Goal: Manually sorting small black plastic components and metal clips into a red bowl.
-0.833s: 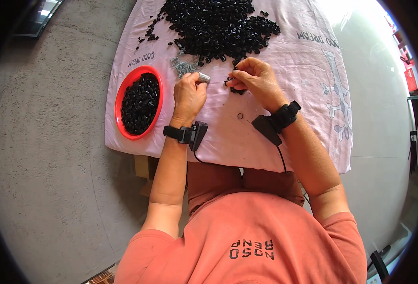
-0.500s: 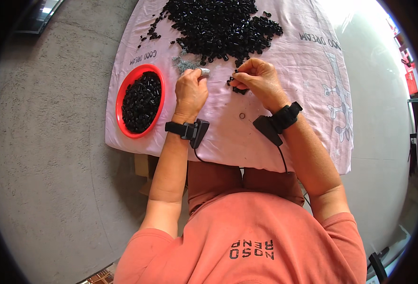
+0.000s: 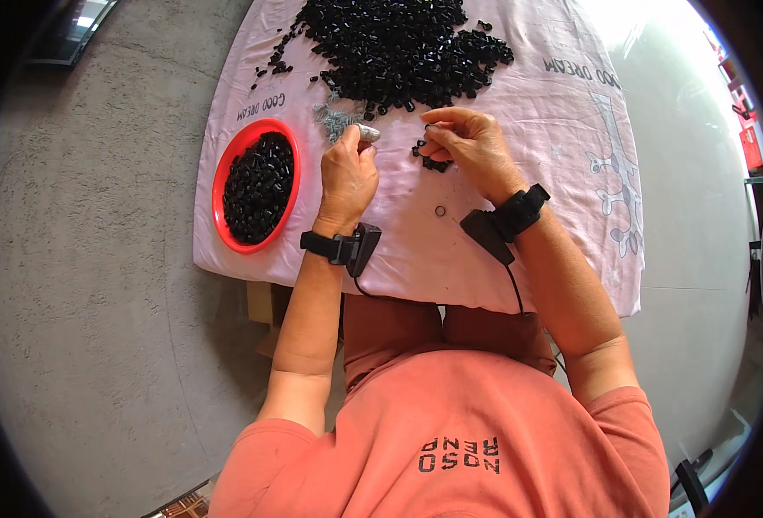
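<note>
My left hand [image 3: 349,180] is closed above the pink cloth, beside a small heap of thin grey pieces [image 3: 331,121]. A silvery-grey covering or piece [image 3: 368,134] shows at its fingertips; I cannot tell whether it is wrapped on a finger or held. My right hand [image 3: 478,154] pinches a small black piece [image 3: 431,128] between thumb and forefinger. Just under those fingers lies a little group of black plastic pieces [image 3: 436,164]. The far part of the cloth carries a large pile of similar black pieces [image 3: 390,52].
A red oval bowl [image 3: 218,194] full of black pieces stands left of my left hand. One small dark ring [image 3: 440,211] lies on the pink cloth [image 3: 407,250] between my wrists. Black devices with cables are strapped to both wrists. The table's near edge meets my lap.
My right fingers have lifted slightly and the forefinger has straightened, with the black piece pinched. My left hand has turned a little, so more of the grey covering or piece shows.
</note>
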Motion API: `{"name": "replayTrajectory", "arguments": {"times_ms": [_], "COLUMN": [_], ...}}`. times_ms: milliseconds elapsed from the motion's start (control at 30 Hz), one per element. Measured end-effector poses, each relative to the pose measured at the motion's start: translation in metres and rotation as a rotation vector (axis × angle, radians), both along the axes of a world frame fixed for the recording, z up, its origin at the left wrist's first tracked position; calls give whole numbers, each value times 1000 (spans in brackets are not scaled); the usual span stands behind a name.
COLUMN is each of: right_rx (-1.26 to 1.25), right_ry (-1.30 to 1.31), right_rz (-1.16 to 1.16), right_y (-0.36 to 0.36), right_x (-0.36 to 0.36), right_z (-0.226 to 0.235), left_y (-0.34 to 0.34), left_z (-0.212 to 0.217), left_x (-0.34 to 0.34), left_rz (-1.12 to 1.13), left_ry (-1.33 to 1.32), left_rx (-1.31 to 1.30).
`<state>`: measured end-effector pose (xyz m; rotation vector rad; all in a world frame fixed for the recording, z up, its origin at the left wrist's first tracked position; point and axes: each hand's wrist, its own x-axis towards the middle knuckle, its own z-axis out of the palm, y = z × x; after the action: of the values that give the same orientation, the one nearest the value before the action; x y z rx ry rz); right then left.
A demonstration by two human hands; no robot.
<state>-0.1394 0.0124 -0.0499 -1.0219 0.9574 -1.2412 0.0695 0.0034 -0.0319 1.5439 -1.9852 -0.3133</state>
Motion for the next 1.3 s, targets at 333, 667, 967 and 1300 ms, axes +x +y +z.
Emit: {"name": "replayTrajectory", "arguments": {"times_ms": [333, 667, 967, 1300], "right_rx": [-29, -54, -69, 23], "right_ry": [91, 84, 174, 14], "right_rz": [158, 178, 183, 189], "right_y": [4, 7, 8, 6], "right_x": [3, 3, 7, 1], "right_z": [2, 6, 3, 4], "left_y": [22, 30, 30, 17], "left_z": [22, 29, 25, 10], "left_x": [-21, -37, -37, -16], "left_rz": [-88, -89, -47, 6], "left_ry": [382, 406, 298, 108], "left_rx": [85, 146, 121, -53]}}
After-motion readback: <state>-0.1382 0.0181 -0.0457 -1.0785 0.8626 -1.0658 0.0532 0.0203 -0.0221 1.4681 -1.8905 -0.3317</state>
